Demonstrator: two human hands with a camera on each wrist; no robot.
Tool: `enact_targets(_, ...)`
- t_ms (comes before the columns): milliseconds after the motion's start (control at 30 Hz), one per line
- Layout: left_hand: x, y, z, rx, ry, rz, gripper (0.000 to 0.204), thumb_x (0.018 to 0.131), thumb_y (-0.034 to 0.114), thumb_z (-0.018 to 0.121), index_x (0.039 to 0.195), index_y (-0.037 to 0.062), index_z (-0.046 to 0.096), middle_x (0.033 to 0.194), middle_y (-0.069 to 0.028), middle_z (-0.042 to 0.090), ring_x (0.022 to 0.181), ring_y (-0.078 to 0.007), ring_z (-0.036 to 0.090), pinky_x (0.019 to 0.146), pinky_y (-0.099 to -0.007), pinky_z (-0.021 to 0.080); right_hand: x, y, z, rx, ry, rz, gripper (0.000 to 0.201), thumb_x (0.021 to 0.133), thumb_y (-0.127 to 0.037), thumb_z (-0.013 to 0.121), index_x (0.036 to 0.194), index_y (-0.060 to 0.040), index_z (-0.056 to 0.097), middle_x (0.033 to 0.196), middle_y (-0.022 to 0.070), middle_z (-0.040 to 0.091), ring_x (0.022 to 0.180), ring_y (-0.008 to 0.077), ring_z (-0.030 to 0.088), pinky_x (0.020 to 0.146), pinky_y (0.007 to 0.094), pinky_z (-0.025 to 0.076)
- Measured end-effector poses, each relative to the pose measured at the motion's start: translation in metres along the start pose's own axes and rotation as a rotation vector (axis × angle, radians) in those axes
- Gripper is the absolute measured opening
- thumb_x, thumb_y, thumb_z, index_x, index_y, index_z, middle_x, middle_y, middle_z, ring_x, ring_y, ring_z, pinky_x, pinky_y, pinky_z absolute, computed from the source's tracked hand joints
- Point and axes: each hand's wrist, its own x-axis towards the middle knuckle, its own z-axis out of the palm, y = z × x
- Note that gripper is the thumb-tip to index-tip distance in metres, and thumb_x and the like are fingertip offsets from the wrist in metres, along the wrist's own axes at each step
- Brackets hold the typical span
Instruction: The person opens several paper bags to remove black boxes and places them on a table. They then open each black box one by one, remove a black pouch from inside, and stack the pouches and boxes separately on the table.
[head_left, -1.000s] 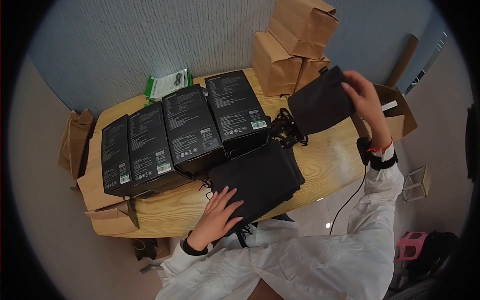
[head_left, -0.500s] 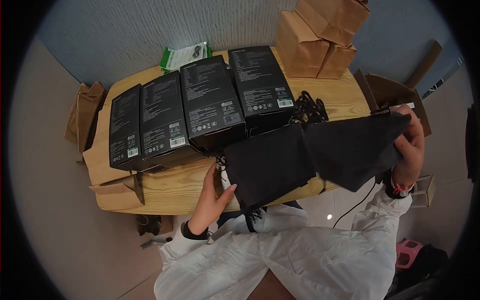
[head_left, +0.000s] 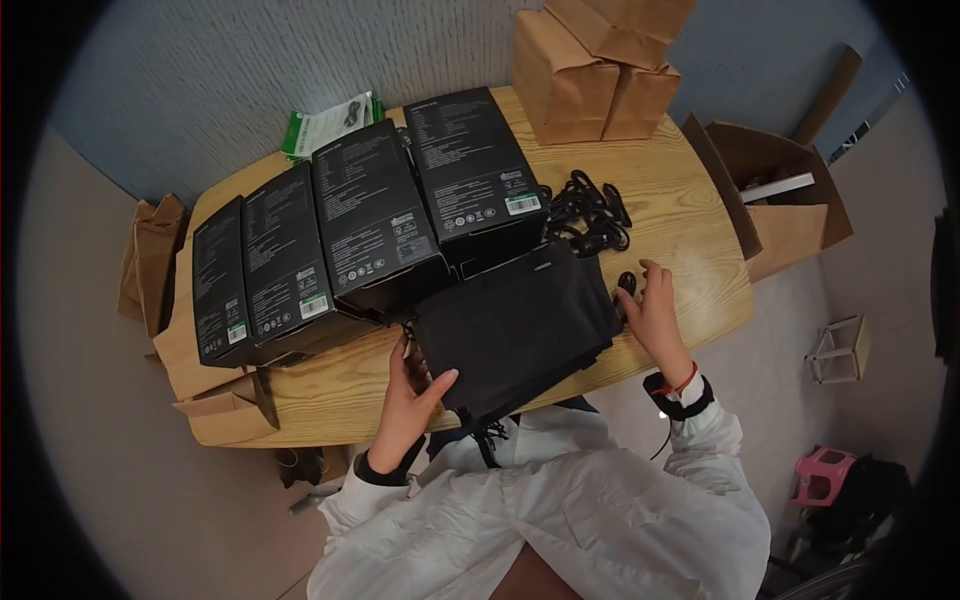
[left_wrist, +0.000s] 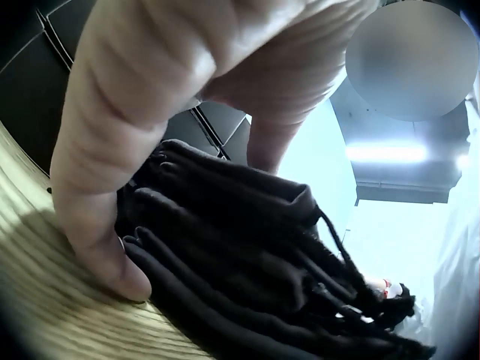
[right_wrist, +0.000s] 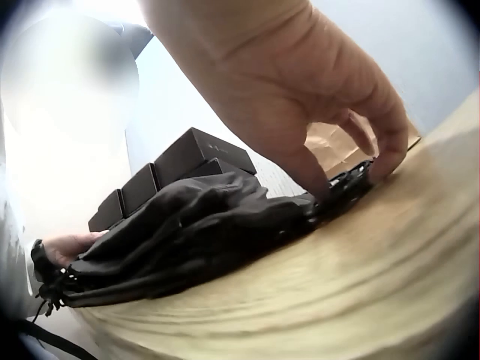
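A stack of black drawstring pouches (head_left: 505, 340) lies at the table's front edge, its cords hanging at the near corner. My left hand (head_left: 403, 408) holds the stack's left side, the thumb on the top pouch and the fingers down its edge. In the left wrist view, those fingers (left_wrist: 127, 274) reach the tabletop beside the layered cloth. My right hand (head_left: 655, 318) is at the stack's right side, thumb and fingers pinching a looped black cord (head_left: 627, 284). A pile of coiled black cables (head_left: 590, 212) rests just beyond the stack.
Several black printed boxes (head_left: 375, 215) stand in a row behind the pouches. Green-and-white packets (head_left: 330, 125) lie behind them. Brown paper bags (head_left: 575, 95) are piled at the back right. An open carton (head_left: 720, 190) stands off the table's right end, and folded brown cardboard (head_left: 225, 410) lies front left.
My right hand brought a black pouch from the right onto the stack, let it go and took the cord beside it. My left hand shifted from the pouches' top to their left edge.
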Motion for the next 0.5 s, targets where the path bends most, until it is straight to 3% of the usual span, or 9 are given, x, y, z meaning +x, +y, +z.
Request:
enact_targets(67, 0.007, -0.002, 0.001, 0.091, -0.010, -0.010, 0.081, 0.086, 0.016, 0.069, 0.143, -0.0041, 0.016, 0.130, -0.0210, 0.046, 0.117, -0.0243, 0.050, 0.097, -0.0330, 0.042, 0.001, 0.012, 0.006, 0.027, -0.084, 0.037, 0.051, 0.080, -0.006, 0.069, 0.122, 0.0004, 0.042, 0.101, 0.0192, 0.050, 0.084, 0.0245, 0.057, 0.073, 0.0327, 0.048)
enact_targets(133, 0.018, -0.019, -0.001, 0.297, 0.057, 0.120, 0.081, 0.080, 0.019, 0.076, 0.138, -0.0068, 0.025, 0.125, -0.0209, 0.051, 0.112, -0.0252, 0.053, 0.094, -0.0326, 0.045, 0.010, 0.022, 0.003, 0.055, -0.174, 0.059, 0.053, 0.079, -0.007, 0.071, 0.121, 0.0011, 0.040, 0.095, 0.0187, 0.053, 0.080, 0.0237, 0.059, 0.068, 0.0325, 0.049)
enact_targets(200, 0.017, -0.003, 0.003, 0.335, 0.065, 0.102, 0.081, 0.077, 0.021, 0.078, 0.134, -0.0078, 0.029, 0.122, -0.0213, 0.053, 0.110, -0.0267, 0.055, 0.092, -0.0329, 0.046, 0.029, 0.029, -0.010, 0.231, -0.539, 0.227, 0.049, 0.078, -0.007, 0.073, 0.117, 0.0017, 0.044, 0.077, 0.0111, 0.056, 0.064, 0.0179, 0.059, 0.055, 0.0291, 0.048)
enact_targets(233, 0.018, 0.004, 0.005, 0.375, 0.067, 0.082, 0.080, 0.073, 0.023, 0.081, 0.130, -0.0088, 0.034, 0.118, -0.0216, 0.056, 0.107, -0.0281, 0.057, 0.090, -0.0332, 0.047, 0.039, 0.025, -0.021, 0.236, -0.543, 0.220, 0.049, 0.078, -0.007, 0.073, 0.117, 0.0017, 0.044, 0.077, 0.0111, 0.056, 0.064, 0.0179, 0.059, 0.055, 0.0291, 0.048)
enact_targets(300, 0.018, 0.006, 0.006, 0.345, 0.064, 0.036, 0.078, 0.074, 0.023, 0.081, 0.128, -0.0092, 0.036, 0.117, -0.0213, 0.056, 0.107, -0.0275, 0.057, 0.090, -0.0332, 0.047, 0.060, 0.013, -0.043, 0.389, -0.752, 0.378, 0.044, 0.077, -0.006, 0.074, 0.112, 0.0006, 0.047, 0.065, 0.0041, 0.054, 0.054, 0.0122, 0.056, 0.047, 0.0257, 0.046)
enact_targets(333, 0.018, 0.007, 0.006, 0.313, 0.050, -0.010, 0.075, 0.074, 0.023, 0.081, 0.125, -0.0096, 0.037, 0.116, -0.0209, 0.057, 0.106, -0.0268, 0.057, 0.089, -0.0332, 0.047, 0.068, 0.023, -0.041, 0.451, -0.647, 0.330, 0.046, 0.078, -0.008, 0.074, 0.115, 0.0029, 0.049, 0.078, 0.0099, 0.058, 0.048, 0.0111, 0.055, 0.044, 0.0251, 0.046)
enact_targets(433, 0.020, 0.003, 0.005, 0.244, 0.023, -0.043, 0.074, 0.074, 0.023, 0.080, 0.125, -0.0100, 0.037, 0.116, -0.0201, 0.057, 0.106, -0.0254, 0.057, 0.089, -0.0328, 0.047, 0.092, 0.013, -0.034, 0.836, -0.311, 0.290, 0.046, 0.082, -0.018, 0.073, 0.115, 0.0057, 0.050, 0.078, 0.0076, 0.055, 0.063, 0.0126, 0.058, 0.053, 0.0248, 0.046)
enact_targets(467, 0.018, 0.003, 0.005, 0.253, 0.029, -0.046, 0.074, 0.074, 0.023, 0.080, 0.125, -0.0100, 0.037, 0.116, -0.0201, 0.057, 0.106, -0.0254, 0.057, 0.089, -0.0328, 0.047, 0.090, 0.014, -0.030, 0.847, -0.314, 0.291, 0.046, 0.082, -0.018, 0.073, 0.115, 0.0057, 0.050, 0.078, 0.0076, 0.055, 0.063, 0.0126, 0.058, 0.053, 0.0248, 0.046)
enact_targets(500, 0.018, 0.003, 0.006, 0.213, 0.024, -0.064, 0.074, 0.075, 0.023, 0.080, 0.125, -0.0101, 0.037, 0.116, -0.0194, 0.057, 0.106, -0.0247, 0.057, 0.090, -0.0325, 0.047, 0.090, 0.017, -0.025, 0.611, -0.286, 0.242, 0.049, 0.083, -0.023, 0.073, 0.114, 0.0071, 0.050, 0.080, 0.0077, 0.056, 0.067, 0.0137, 0.057, 0.057, 0.0256, 0.046)
